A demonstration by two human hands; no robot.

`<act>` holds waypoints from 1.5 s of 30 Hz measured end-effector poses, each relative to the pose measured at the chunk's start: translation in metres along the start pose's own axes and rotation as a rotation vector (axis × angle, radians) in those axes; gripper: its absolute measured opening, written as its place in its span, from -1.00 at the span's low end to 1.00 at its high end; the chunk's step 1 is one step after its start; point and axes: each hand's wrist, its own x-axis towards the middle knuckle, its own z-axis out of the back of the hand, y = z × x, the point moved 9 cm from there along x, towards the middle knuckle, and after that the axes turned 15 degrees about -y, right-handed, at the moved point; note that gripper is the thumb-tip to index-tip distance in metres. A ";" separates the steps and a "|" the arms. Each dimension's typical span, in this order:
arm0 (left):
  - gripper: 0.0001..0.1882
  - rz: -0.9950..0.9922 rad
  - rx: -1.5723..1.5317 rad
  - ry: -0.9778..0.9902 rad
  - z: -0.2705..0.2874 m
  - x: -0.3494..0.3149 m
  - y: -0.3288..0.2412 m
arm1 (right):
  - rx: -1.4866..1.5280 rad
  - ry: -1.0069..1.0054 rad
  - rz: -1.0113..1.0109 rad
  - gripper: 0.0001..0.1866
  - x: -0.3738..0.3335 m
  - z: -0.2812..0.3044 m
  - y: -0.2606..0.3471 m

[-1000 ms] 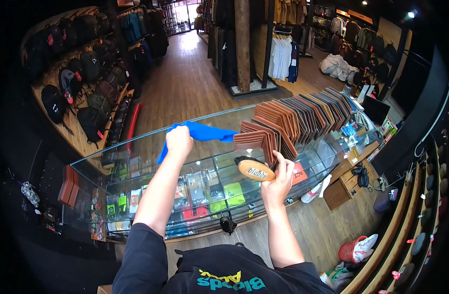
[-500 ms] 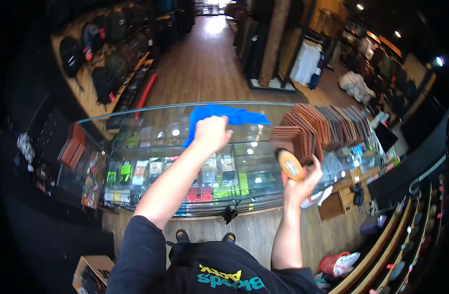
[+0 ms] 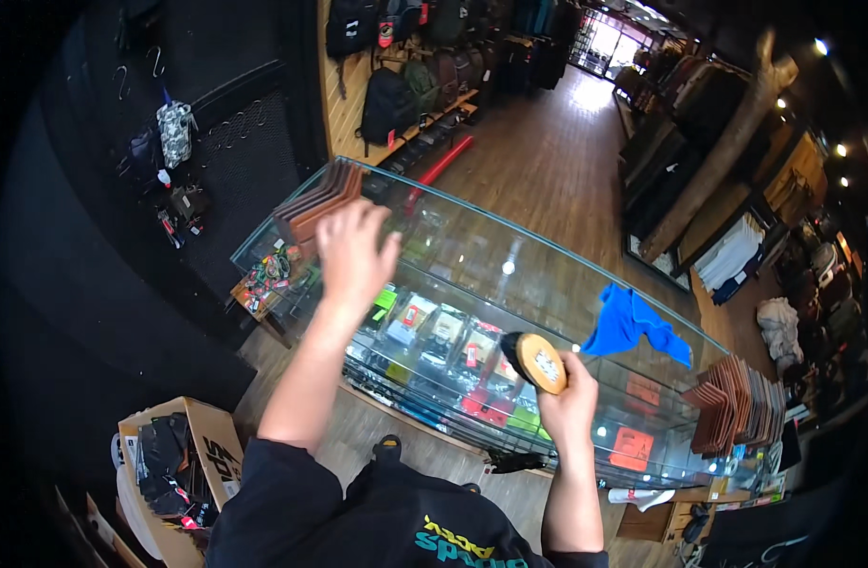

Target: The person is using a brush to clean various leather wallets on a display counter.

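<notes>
Glass display counter [image 3: 481, 248] runs slantwise across the view, upper left to lower right; packaged goods show through it. Cardboard box [image 3: 211, 440], open-topped, at lower left, dark goods inside. Toward the counter's right end, a row of folded leather-like pieces [image 3: 737, 402], brown to dark, standing close together. At the left end, a smaller stack of brown folded pieces [image 3: 325, 199]. Blue cloth [image 3: 633, 324] lies crumpled on the glass near the row, well apart from the stack. Left hand [image 3: 353, 251] at the near side of the stack, fingers spread and slightly blurred, nothing seen in its grasp; contact with the pieces cannot be told. Right hand [image 3: 571, 402] over the counter, thumb and fingers closed around the lower end of an oval brush [image 3: 545, 364], wooden back toward the person's side, dark bristles facing left, the cloth just beyond
</notes>
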 end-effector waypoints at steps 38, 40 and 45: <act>-0.48 0.801 -1.662 1.166 -0.131 -0.083 -0.237 | 0.508 -0.039 -0.304 -0.69 0.075 0.005 -0.007; -0.51 0.764 -1.705 1.114 -0.145 -0.079 -0.244 | 0.413 -0.128 -0.207 -0.50 0.084 0.024 -0.014; -0.54 0.679 -1.591 0.903 -0.193 -0.086 -0.220 | 0.111 -0.247 0.001 -0.28 0.091 0.042 -0.039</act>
